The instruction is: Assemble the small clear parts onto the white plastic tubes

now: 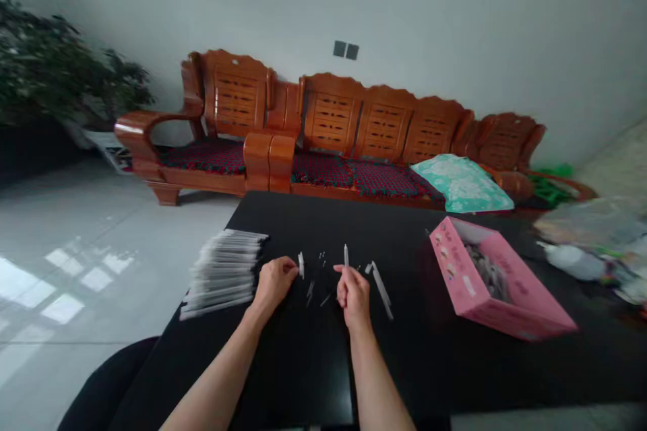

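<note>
My left hand (275,281) is closed in a pinch, with a small white pen cap (301,265) at its fingertips. My right hand (354,295) is wrapped round a white pen (346,254), its pointed end upward. Between the hands lie several thin dark refills (310,291) and small parts, too small to make out fully. Just right of my right hand, a white pen barrel (382,291) rests on the black table (303,370), beside a small white piece (368,269). Left of my left hand, many white pens (222,273) lie side by side in a row, somewhat blurred.
A pink box (526,316) holding grey-white pieces stands to the right on the table. Beyond it are plastic bags (581,261). Behind the table runs a wooden sofa (331,114) with a turquoise cushion (462,182). A potted plant (65,67) stands far left.
</note>
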The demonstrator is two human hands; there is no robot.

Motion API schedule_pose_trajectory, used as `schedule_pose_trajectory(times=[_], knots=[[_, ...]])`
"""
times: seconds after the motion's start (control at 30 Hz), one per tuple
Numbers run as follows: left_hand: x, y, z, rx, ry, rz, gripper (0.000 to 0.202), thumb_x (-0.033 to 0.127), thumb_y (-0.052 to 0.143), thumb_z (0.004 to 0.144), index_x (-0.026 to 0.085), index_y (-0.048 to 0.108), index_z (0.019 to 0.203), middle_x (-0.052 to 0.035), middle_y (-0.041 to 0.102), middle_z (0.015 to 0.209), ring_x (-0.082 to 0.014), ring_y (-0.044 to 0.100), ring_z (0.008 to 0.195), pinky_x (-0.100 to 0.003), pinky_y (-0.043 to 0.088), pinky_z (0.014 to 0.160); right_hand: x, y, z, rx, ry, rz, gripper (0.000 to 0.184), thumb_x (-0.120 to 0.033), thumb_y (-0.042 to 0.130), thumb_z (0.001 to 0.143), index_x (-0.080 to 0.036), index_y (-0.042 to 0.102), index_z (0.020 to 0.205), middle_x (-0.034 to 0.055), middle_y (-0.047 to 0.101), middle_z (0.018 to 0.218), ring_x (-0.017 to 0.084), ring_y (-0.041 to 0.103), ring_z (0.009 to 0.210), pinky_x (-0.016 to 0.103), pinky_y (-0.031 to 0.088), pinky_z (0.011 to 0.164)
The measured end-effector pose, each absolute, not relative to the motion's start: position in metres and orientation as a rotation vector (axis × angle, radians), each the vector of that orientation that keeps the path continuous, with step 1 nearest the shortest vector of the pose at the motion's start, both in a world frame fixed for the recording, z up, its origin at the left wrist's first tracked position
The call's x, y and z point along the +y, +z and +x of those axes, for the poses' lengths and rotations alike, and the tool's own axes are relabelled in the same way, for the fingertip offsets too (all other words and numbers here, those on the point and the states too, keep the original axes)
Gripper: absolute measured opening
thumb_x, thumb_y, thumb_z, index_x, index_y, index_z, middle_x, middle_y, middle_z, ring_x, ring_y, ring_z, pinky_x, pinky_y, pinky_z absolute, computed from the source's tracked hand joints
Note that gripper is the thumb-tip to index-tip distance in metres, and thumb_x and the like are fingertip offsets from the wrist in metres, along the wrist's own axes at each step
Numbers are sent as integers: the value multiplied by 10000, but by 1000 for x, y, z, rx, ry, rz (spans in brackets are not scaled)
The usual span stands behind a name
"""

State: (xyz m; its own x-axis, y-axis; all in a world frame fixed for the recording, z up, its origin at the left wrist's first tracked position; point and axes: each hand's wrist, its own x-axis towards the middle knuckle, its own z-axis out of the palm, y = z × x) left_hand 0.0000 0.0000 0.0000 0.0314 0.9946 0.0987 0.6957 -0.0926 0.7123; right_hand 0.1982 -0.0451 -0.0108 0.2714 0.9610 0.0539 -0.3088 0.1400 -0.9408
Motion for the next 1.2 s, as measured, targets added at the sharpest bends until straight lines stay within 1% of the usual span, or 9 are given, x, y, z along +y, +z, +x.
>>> schedule_pose_trajectory(times=[0.13, 0.27, 0.47, 0.53, 0.63, 0.7, 0.87, 0.97, 1.2], knots=[[4, -2, 15, 1860, 703, 1907, 231, 419, 627, 822, 204, 679, 754, -47, 707, 733, -201, 652, 715, -255, 348, 591, -49, -9, 194, -863, 1102, -1025, 367, -484, 631, 866, -128, 695, 931, -96, 383, 432, 24, 259, 333, 154, 171, 325], [4, -1, 21, 1896, 641, 1966, 173, 351, 631, 806, 199, 665, 730, -64, 704, 740, -220, 652, 722, -266, 336, 581, -50, -5, 191, -881, 1119, -1038, 374, -485, 649, 844, -128, 703, 943, -103, 368, 404, 25, 245, 319, 159, 152, 322], [-4, 1, 19, 1660, 960, 1575, 181, 344, 662, 758, 171, 670, 704, -45, 665, 637, -180, 617, 607, -262, 392, 568, -48, -5, 192, -896, 1132, -1032, 419, -508, 654, 827, -121, 709, 975, -113, 341, 395, 32, 221, 314, 165, 147, 311], [-6, 1, 17, 1408, 1095, 1262, 222, 363, 701, 723, 151, 676, 783, -27, 647, 616, -156, 596, 561, -246, 414, 535, -48, -5, 192, -921, 1132, -1024, 448, -532, 604, 855, -116, 711, 980, -109, 337, 398, 39, 221, 315, 173, 156, 312], [-8, 0, 17, 1027, 1237, 926, 427, 351, 778, 663, 135, 676, 1018, -17, 673, 709, -129, 609, 598, -237, 478, 571, -51, -3, 190, -998, 1088, -1072, 477, -533, 521, 904, -110, 718, 997, -100, 325, 404, 54, 229, 326, 185, 173, 326], [-9, -1, 17, 882, 1277, 825, 517, 342, 811, 647, 137, 670, 1100, -33, 697, 809, -128, 640, 670, -249, 520, 651, -55, 0, 188, -1117, 969, -1148, 443, -494, 519, 914, -116, 729, 1009, -75, 381, 431, 69, 299, 358, 192, 228, 354], [-9, -4, 16, 797, 1353, 704, 427, 324, 820, 670, 108, 694, 1016, -73, 716, 878, -154, 681, 772, -264, 550, 741, -65, 9, 179, -1549, 638, -1206, 311, -351, 520, 930, -166, 753, 1019, 38, 679, 713, 153, 595, 603, 229, 442, 555], [-7, -5, 14, 802, 1399, 675, 418, 340, 809, 689, 98, 686, 1007, -72, 718, 830, -137, 672, 714, -255, 551, 714, -67, 11, 176, -1682, 537, -1220, 295, -306, 497, 941, -189, 757, 1017, 55, 729, 790, 181, 659, 681, 234, 482, 616], [-10, -6, 12, 837, 1398, 763, 376, 342, 779, 733, 108, 693, 1014, -60, 704, 825, -124, 652, 700, -224, 538, 668, -65, 8, 176, -1752, 413, -1268, 304, -292, 474, 952, -206, 759, 1012, 63, 745, 778, 194, 692, 691, 235, 509, 646]])
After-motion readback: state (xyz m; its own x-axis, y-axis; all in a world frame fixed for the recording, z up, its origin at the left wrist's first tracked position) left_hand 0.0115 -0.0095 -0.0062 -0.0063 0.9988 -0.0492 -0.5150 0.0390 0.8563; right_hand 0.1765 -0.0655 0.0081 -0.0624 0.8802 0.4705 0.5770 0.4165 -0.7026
